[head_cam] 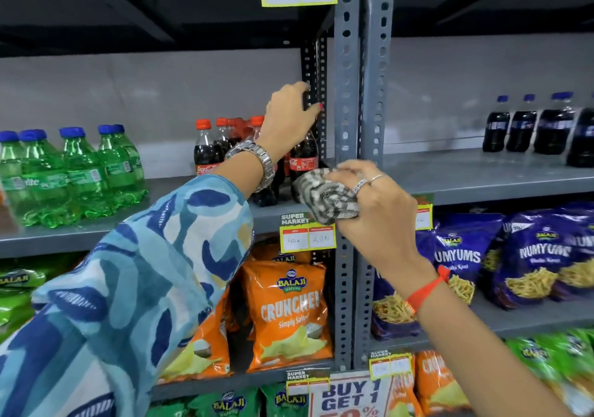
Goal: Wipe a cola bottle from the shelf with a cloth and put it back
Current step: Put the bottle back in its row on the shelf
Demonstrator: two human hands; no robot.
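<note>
The person's left hand (289,113) is closed over the top of a cola bottle (303,159) that stands at the right end of the shelf (450,172), close beside the grey upright post (347,95). The fingers wrap the cap and neck, so the cap itself is hidden. The bottle's base is hidden behind the cloth, so whether it rests on the shelf or is just lifted cannot be told. Other cola bottles (209,150) stand just to its left, and green bottles (74,175) further left.

The right hand (369,204) is clenched around a bunched grey-and-white cloth (324,196), held in front of the lower part of the bottle, touching it or very nearly so.

The step in hand looks to be either the taking of the bottle from the shelf or its return; the picture alone does not settle which. If the wipe is not yet done, the next move calls for the left hand to draw the bottle clear of its neighbours and the post, holding it steady by the neck while the cloth rubs around the body. If done, the bottle needs only setting upright and letting go.
</note>
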